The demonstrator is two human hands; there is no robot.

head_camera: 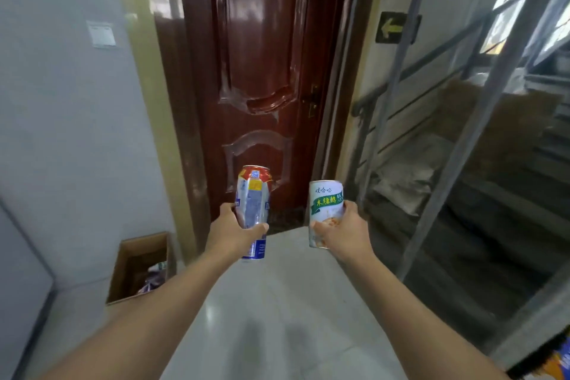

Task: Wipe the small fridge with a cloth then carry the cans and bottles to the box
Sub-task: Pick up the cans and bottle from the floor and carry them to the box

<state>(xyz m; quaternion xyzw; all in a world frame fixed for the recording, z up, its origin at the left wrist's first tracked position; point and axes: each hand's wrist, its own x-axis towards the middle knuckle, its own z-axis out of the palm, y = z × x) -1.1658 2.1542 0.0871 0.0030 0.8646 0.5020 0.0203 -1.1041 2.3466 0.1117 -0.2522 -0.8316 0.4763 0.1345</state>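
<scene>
My left hand grips a tall silver and blue can with a red top, held upright in front of me. My right hand grips a shorter white can with a green label, also upright. Both cans are in the air above the pale floor. An open cardboard box stands on the floor against the left wall, below and left of my left hand, with some items inside. The small fridge is partly visible as a grey surface at the far left edge.
A shut dark red door stands straight ahead. A metal stair railing and descending stairs lie to the right, with cardboard and white sacks behind it. A light switch is on the left wall. Glossy floor tiles stretch below my arms.
</scene>
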